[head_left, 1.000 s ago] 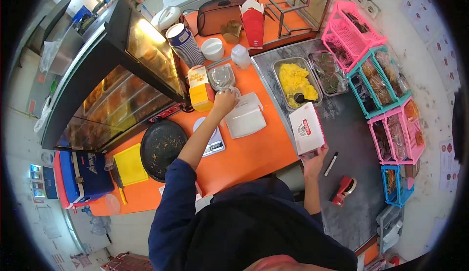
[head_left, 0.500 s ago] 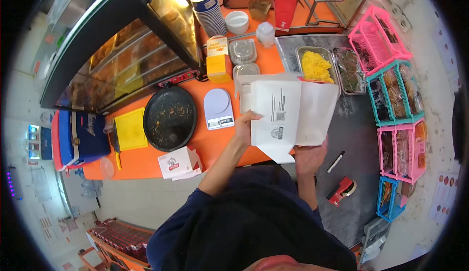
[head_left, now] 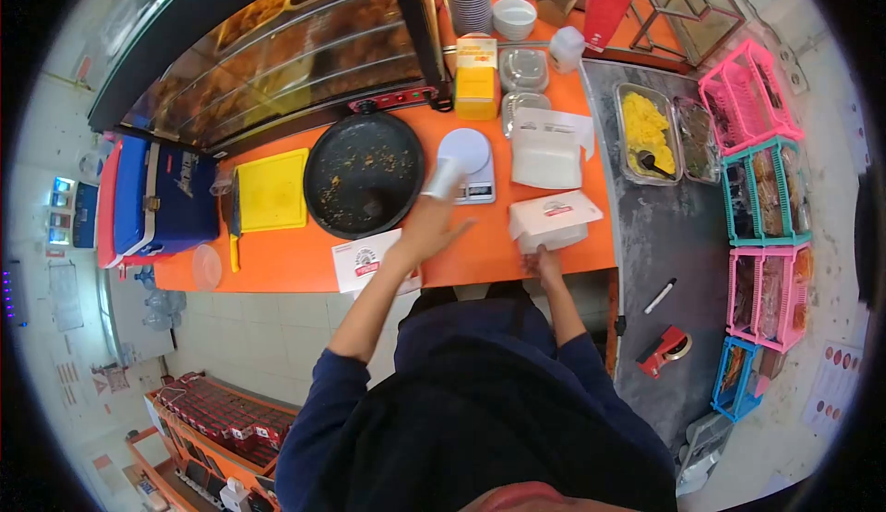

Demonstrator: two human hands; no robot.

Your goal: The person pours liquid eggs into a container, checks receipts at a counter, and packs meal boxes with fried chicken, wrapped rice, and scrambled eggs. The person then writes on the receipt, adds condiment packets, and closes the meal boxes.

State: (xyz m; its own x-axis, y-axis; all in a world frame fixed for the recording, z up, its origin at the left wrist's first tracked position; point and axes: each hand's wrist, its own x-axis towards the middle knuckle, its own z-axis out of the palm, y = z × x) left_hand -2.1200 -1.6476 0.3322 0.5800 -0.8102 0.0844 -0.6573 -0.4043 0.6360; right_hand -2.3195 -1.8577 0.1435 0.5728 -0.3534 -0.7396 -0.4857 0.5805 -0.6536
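My left hand [head_left: 427, 232] is over the orange table in front of the kitchen scale [head_left: 476, 189], thumb spread. Its fingers are closed around a small whitish, cup-like thing [head_left: 446, 181], too blurred to identify surely. At the table's front edge, my right hand [head_left: 543, 259] grips the near side of a white carton [head_left: 551, 236] with a red logo on its raised flap. Behind that carton stands another white food box [head_left: 546, 160] with its lid up. A third white carton [head_left: 366, 261] lies left of my left forearm.
A black round pan [head_left: 364, 175], yellow cutting board [head_left: 273, 189] and knife [head_left: 234, 244] lie to the left, below a glass food warmer [head_left: 305, 51]. On the right are a tray of yellow food [head_left: 645, 125], a marker [head_left: 660, 296], a tape dispenser [head_left: 664, 352] and stacked baskets [head_left: 766, 194].
The white box held in both hands now stands open on the table. My left hand has moved left with a whitish thing; my right hand is now on another carton. A dark spoon shows in the yellow food.
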